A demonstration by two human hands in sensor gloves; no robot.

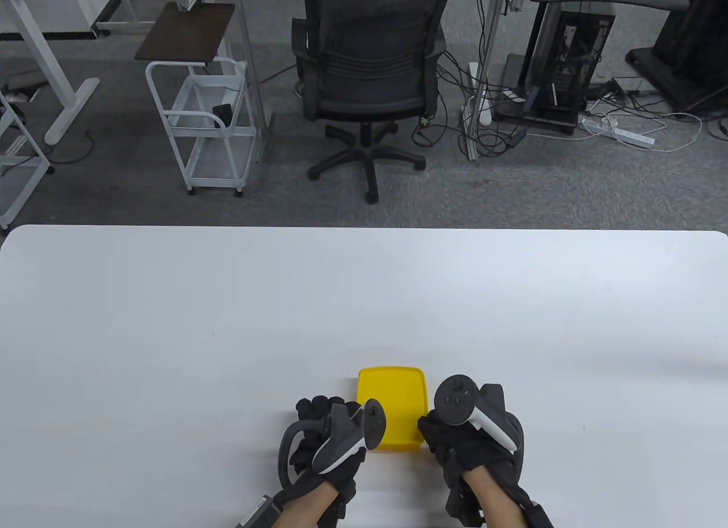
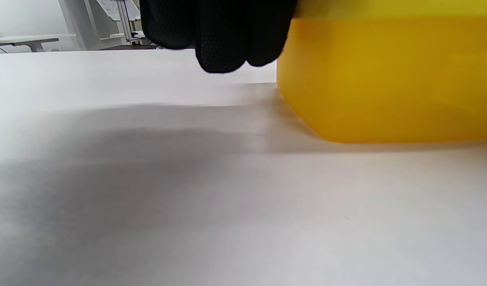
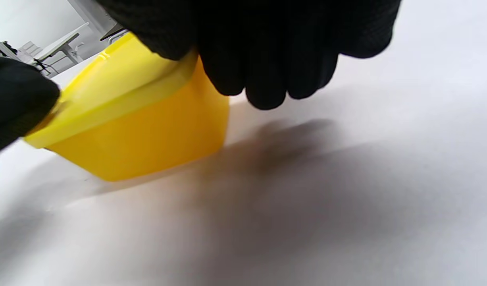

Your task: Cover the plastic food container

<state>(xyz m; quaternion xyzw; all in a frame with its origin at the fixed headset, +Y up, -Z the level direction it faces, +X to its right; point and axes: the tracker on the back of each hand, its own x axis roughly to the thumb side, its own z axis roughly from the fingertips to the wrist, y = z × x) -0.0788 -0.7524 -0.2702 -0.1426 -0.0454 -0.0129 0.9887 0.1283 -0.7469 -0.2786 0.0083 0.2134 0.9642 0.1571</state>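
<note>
A yellow plastic food container (image 1: 392,431) stands on the white table (image 1: 170,323) near the front edge, with its yellow lid (image 1: 392,400) lying on top. The right hand (image 1: 441,437) is at the container's right near corner. In the right wrist view its fingers (image 3: 267,59) reach over the lid's edge (image 3: 120,91) and the thumb (image 3: 13,95) presses the rim at the left, above the container wall (image 3: 148,135). The left hand (image 1: 321,414) is at the container's left side. In the left wrist view its fingers (image 2: 223,35) hang beside the container (image 2: 386,79); contact is unclear.
A black office chair (image 1: 367,78) and a white cart (image 1: 199,130) stand on the floor beyond the table's far edge.
</note>
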